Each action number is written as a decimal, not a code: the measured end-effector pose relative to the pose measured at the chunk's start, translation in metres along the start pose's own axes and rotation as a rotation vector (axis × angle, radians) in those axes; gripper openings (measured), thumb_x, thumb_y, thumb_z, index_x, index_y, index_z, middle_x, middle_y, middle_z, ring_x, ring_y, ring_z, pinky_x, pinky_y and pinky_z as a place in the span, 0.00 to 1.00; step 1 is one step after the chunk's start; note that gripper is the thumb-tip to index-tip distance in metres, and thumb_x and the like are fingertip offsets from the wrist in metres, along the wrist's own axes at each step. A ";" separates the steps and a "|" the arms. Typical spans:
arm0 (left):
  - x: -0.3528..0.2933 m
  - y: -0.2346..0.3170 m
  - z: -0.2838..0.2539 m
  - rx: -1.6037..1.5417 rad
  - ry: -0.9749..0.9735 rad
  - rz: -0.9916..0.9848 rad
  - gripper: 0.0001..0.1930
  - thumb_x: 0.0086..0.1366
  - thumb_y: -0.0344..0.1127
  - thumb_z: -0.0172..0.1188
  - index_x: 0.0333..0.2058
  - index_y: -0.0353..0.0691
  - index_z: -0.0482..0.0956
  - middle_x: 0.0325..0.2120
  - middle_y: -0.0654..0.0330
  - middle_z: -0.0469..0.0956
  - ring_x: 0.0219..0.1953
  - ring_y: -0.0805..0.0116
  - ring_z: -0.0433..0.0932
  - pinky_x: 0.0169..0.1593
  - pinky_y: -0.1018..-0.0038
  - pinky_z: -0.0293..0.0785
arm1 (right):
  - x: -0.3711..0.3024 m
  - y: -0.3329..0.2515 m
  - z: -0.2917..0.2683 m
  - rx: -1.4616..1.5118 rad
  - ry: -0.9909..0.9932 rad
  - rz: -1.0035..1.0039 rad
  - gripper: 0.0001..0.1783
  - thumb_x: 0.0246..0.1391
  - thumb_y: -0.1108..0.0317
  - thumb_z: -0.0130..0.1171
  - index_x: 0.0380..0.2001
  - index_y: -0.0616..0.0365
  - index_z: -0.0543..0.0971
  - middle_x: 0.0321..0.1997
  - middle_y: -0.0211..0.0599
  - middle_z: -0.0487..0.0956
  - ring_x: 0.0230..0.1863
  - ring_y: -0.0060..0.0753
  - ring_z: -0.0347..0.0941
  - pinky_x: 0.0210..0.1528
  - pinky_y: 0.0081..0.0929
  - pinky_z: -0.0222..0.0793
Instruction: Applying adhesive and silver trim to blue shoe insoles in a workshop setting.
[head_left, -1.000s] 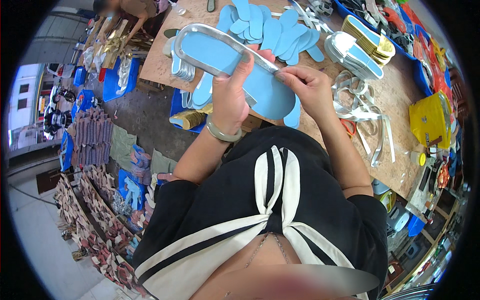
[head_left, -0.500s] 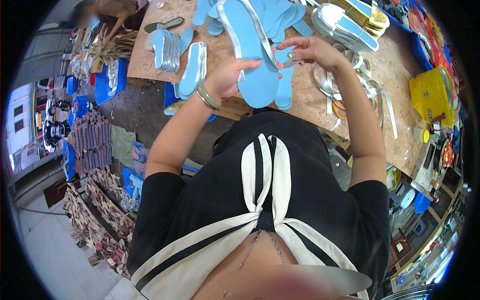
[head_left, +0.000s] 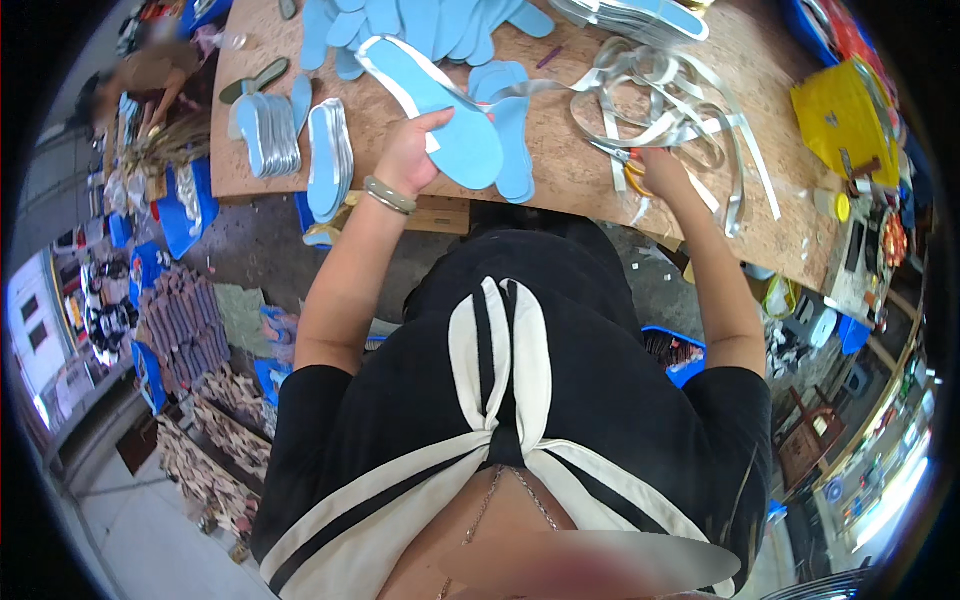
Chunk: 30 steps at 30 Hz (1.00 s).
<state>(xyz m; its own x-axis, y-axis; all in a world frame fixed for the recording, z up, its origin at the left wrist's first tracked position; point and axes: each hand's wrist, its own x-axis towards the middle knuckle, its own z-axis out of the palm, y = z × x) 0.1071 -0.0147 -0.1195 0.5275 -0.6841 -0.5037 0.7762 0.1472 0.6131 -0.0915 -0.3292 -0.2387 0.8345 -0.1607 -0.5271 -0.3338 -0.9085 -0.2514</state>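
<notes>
My left hand (head_left: 407,157) grips a light blue insole (head_left: 462,140) by its left edge, thumb on top. A silvery-white strip lines part of the insole's border. From its right edge a silver tape (head_left: 540,87) runs to a tangled heap of tape (head_left: 655,85) on the table. My right hand (head_left: 662,174) is closed at the orange handles of a pair of scissors (head_left: 632,168), whose blades point left beside the tape heap. Its fingers are partly hidden. Under the held insole lie more blue insoles (head_left: 513,150).
On the wooden table (head_left: 560,190), edged insole stacks (head_left: 268,140) stand at the left, and loose blue insoles (head_left: 420,25) lie at the back. A yellow bag (head_left: 845,120) is at the right. Another person (head_left: 160,75) bends over at the far left.
My right hand has left the insole's edge and moved right and down to the scissors. My left hand still holds the insole, now tilted further left. The view has shifted.
</notes>
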 end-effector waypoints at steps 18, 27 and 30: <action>-0.021 -0.029 -0.005 0.544 0.260 0.204 0.16 0.66 0.33 0.47 0.49 0.31 0.73 0.44 0.56 0.77 0.46 0.70 0.75 0.50 0.72 0.71 | -0.016 0.031 0.074 0.207 0.043 0.077 0.37 0.44 0.68 0.58 0.60 0.48 0.61 0.43 0.50 0.74 0.43 0.45 0.74 0.42 0.38 0.72; -0.022 -0.044 -0.017 0.877 0.135 0.458 0.17 0.69 0.40 0.47 0.50 0.37 0.73 0.45 0.61 0.76 0.46 0.71 0.73 0.50 0.73 0.69 | -0.089 -0.064 0.032 1.628 -0.247 -0.055 0.43 0.49 0.56 0.62 0.65 0.46 0.54 0.37 0.31 0.71 0.28 0.20 0.68 0.28 0.17 0.66; -0.019 -0.051 -0.023 0.835 0.111 0.466 0.17 0.68 0.42 0.48 0.50 0.39 0.73 0.46 0.60 0.76 0.47 0.70 0.73 0.50 0.73 0.68 | -0.079 -0.108 0.015 1.667 -0.292 -0.247 0.40 0.52 0.48 0.58 0.63 0.49 0.56 0.34 0.30 0.69 0.28 0.18 0.66 0.26 0.16 0.65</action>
<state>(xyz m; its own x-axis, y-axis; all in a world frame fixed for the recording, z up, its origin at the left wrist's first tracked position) 0.0657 0.0071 -0.1551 0.7836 -0.6079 -0.1280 0.0065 -0.1980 0.9802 -0.1277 -0.2128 -0.1823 0.8941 0.1544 -0.4204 -0.4392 0.4867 -0.7551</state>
